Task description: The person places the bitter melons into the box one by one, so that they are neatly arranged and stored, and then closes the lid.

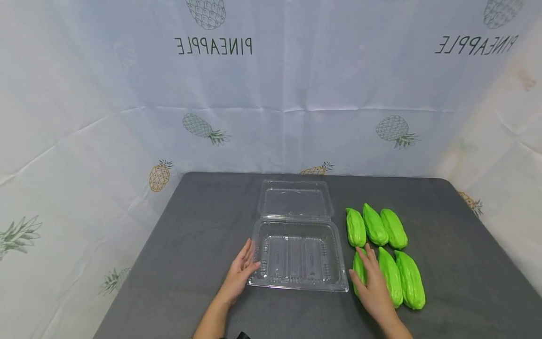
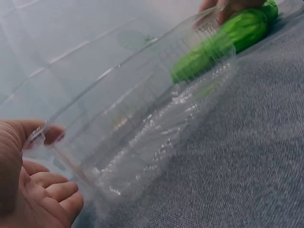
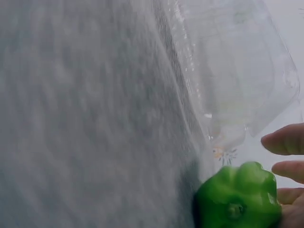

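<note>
A clear plastic clamshell container [image 1: 296,286] lies on the dark table with its lid [image 1: 295,200] folded back behind it. My left hand [image 1: 240,275] pinches its left rim, the thumb over the edge and the other fingers outside, as the left wrist view shows. To the right are two rows of bright green, ridged vegetables that look like bitter melons. My right hand [image 1: 373,285] reaches over the leftmost front bitter melon [image 3: 232,199], fingers spread and close around it. That hand partly covers the melon in the head view.
Two more bitter melons [image 1: 410,280] lie right of my right hand, and several [image 1: 374,226] form the row behind. The grey cloth-covered table [image 1: 203,221] ends at a hanging white curtain [image 1: 279,132] with pineapple prints.
</note>
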Tool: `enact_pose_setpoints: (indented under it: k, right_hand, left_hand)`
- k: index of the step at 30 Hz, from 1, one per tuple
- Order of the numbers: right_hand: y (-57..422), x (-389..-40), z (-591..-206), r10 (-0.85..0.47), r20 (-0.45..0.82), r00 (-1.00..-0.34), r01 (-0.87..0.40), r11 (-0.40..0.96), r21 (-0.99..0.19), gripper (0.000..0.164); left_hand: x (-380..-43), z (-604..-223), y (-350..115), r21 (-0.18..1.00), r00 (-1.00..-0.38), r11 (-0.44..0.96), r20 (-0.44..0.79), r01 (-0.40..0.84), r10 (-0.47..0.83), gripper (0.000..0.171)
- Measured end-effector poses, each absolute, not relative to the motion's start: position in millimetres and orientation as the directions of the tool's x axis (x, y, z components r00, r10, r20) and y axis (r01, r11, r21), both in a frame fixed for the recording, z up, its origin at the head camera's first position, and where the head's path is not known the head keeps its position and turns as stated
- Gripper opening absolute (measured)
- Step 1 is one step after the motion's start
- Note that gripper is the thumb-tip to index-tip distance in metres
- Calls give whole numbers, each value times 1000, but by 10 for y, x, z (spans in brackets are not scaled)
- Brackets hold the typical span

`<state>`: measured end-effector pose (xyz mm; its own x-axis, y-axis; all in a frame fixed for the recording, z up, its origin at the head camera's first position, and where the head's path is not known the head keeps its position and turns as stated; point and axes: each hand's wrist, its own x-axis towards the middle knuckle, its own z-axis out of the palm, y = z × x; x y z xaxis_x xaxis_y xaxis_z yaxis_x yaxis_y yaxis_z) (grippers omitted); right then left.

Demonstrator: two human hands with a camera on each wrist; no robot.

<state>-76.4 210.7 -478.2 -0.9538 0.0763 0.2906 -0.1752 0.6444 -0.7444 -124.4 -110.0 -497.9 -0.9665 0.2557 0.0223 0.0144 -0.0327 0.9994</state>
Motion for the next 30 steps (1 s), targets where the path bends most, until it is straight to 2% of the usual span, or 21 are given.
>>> enact_pose_setpoints:
  k: [10,17,25,30]
  right_hand:
    - [2054,-735,-4924,177,397,-900,-165,705,-689,51]
    - [2031,-742,-4999,179,509,-842,-272,674,-687,54]
    - [1997,-685,-5031,241,409,-880,-161,660,-734,55]
    - [1990,-672,-5033,237,299,-924,-68,670,-740,52]
  left_hand:
    - [-1186,-5007,-1121,996,-963,-59,86,73,257,65]
    - [-1153,-5016,-1117,993,-972,-82,103,87,212,62]
    - [-1153,-5025,-1104,995,-982,-74,75,63,171,61]
    - [-1162,-5030,-1100,994,-978,-108,39,17,206,61]
